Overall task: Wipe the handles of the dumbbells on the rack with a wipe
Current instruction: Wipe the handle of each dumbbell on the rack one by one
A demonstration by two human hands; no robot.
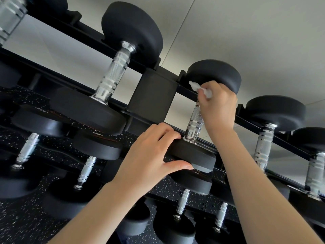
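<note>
Right hand [218, 104] clutches a crumpled white wipe [200, 88] around the knurled chrome dumbbell handle [196, 120], while left hand [151, 154] grips the black rubber dumbbell head [195, 155] just below it.

You face a black rack [152, 93] holding dumbbells [112, 73] across its rails. Below lies speckled black flooring [21, 217].

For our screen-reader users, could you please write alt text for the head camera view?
A person's right hand wraps a white wipe around the upper end of a dumbbell's chrome handle on a black rack, while the left hand grips its near weight head. More dumbbells sit on either side and below.
</note>
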